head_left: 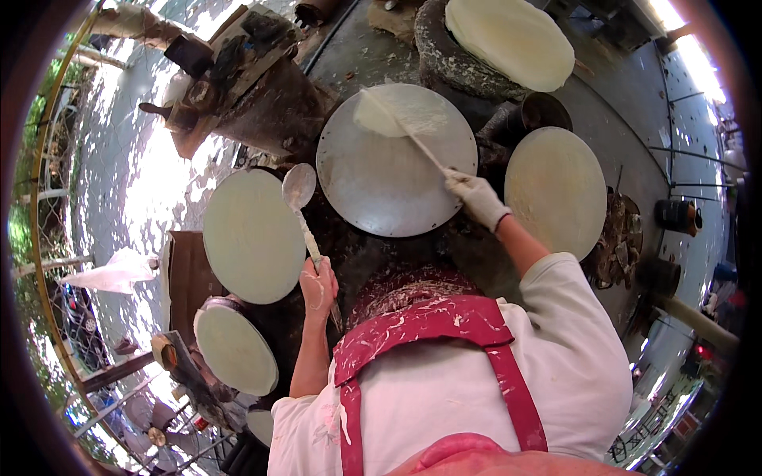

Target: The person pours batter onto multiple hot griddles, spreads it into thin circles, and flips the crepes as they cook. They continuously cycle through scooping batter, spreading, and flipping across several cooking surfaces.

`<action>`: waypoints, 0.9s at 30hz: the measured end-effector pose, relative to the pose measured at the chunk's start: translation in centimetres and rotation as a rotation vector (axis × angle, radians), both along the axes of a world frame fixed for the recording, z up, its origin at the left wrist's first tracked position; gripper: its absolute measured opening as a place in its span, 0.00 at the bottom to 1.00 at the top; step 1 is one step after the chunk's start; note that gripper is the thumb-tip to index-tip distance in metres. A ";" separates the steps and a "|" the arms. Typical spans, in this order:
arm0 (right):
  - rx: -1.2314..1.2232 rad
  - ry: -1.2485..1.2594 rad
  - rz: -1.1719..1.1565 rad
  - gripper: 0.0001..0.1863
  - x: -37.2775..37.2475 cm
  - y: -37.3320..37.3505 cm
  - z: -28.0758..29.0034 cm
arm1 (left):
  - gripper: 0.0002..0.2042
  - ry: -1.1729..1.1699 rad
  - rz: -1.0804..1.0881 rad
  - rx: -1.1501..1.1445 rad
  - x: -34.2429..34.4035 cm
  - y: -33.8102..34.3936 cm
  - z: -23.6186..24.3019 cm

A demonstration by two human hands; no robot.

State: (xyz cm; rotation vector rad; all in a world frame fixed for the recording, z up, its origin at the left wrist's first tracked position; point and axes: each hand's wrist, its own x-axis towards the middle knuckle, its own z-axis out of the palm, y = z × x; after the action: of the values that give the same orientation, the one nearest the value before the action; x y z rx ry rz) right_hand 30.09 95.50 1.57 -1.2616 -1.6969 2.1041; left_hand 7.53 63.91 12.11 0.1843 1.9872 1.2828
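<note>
As left hand [319, 285] clasps smeared ladle [299, 187] | right hand [475, 197] grips thin stick [426, 150] | griddle [385, 182]: round, grey, whitish patch [379, 120]

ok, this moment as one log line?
left hand: bare, holds ladle | right hand: gloved, holds stick over round plate | pale batter: far part of round plate | nearby: pale discs

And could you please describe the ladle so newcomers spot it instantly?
Find the big grey griddle near the centre. At its lower left, the left hand grips the ladle, whose small round head and long handle distinguish it from the broad pale discs.
</note>
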 end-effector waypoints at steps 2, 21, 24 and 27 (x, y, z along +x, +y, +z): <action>0.007 -0.020 0.035 0.18 -1.5 -1.5 -0.7 | 0.09 -0.003 0.036 -0.033 0.6 -0.1 0.0; 0.193 0.040 0.276 0.23 -2.0 12.0 -0.3 | 0.09 -0.023 0.246 -0.112 4.7 -1.7 -0.4; -0.078 -0.173 0.498 0.22 -3.2 8.9 3.8 | 0.09 -0.054 0.270 -0.125 5.7 -2.4 -0.3; -0.129 -0.057 0.507 0.21 -1.0 7.1 -0.5 | 0.09 -0.050 0.280 -0.182 6.9 -3.6 -0.8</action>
State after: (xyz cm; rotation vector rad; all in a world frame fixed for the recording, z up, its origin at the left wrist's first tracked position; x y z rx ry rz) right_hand 29.14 102.62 1.11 -1.0031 -2.1146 2.5036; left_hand 14.45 60.36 11.35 -0.2189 2.1272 1.2522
